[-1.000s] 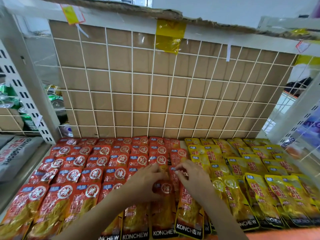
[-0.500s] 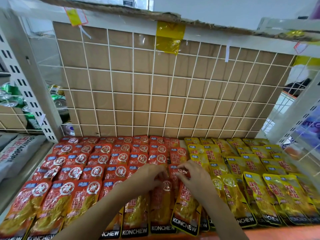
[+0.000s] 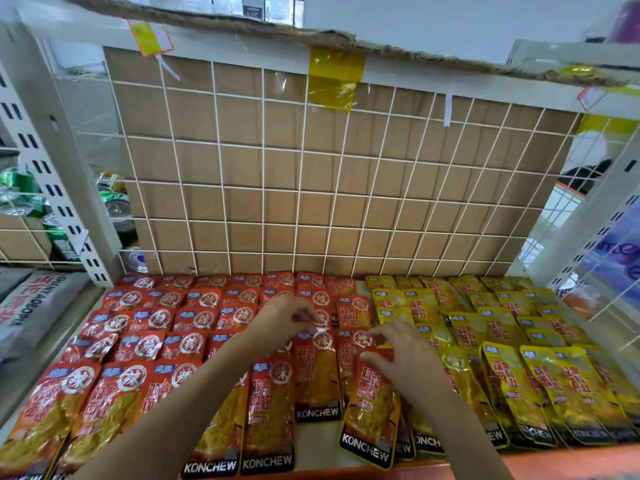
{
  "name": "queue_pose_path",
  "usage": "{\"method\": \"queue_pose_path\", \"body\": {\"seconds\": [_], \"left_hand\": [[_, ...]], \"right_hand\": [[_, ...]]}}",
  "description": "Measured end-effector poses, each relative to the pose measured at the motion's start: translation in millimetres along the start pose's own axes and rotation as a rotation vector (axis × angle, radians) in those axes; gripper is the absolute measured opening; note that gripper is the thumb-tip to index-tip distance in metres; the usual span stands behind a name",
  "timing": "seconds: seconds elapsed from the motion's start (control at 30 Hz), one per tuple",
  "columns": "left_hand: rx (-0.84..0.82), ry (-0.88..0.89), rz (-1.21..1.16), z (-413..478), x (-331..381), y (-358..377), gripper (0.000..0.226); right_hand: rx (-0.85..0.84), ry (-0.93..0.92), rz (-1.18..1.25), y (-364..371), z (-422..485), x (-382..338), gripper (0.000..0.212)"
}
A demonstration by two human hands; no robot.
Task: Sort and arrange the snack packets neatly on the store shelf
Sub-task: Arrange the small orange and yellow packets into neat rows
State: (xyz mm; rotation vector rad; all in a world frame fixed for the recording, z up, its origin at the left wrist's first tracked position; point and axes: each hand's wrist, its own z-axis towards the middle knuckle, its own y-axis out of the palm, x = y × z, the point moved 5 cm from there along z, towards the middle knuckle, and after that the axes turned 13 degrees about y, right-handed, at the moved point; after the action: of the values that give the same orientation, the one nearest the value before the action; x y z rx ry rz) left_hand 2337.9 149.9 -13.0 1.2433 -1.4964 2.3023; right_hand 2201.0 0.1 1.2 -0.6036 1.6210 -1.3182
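Red snack packets lie in overlapping rows on the left half of the shelf, yellow snack packets on the right half. My left hand pinches the top edge of a red packet in the middle column, which sits farther back than its front-row neighbours. My right hand is just to its right, thumb and fingers pinching the top of a tilted red packet at the border with the yellow ones. Its lower end reaches the shelf's front edge.
A white wire grid over brown board closes the back. White slotted uprights frame both sides. Green cans stand behind the left upright, and grey bags lie on the neighbouring shelf. An orange lip runs along the front.
Both hands have shifted slightly toward the back. The middle red packet under my left hand has slid back from the front row, baring white shelf below it.
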Motion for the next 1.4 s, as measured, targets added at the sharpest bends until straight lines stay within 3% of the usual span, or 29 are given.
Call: {"method": "queue_pose_path", "body": {"seconds": [0.33,0.63,0.9,1.13,1.4], "left_hand": [[-0.015,-0.007,0.006,4,-5,2,0.019],[-0.012,0.02,0.017,0,-8,4,0.011],[0.071,0.097,0.075,-6,-2,-1,0.006],[0.101,0.093,0.06,-11,-9,-6,0.013],[0.175,0.073,0.029,-25,-13,-20,0.01]], "right_hand": [[-0.049,0.09,-0.071,-12,-14,6,0.047],[-0.06,0.111,0.066,0,-10,9,0.025],[-0.121,0.173,-0.016,-2,-13,12,0.059],[-0.047,0.095,0.103,-9,-12,5,0.02],[-0.076,0.05,0.331,-23,-3,-5,0.019]]}}
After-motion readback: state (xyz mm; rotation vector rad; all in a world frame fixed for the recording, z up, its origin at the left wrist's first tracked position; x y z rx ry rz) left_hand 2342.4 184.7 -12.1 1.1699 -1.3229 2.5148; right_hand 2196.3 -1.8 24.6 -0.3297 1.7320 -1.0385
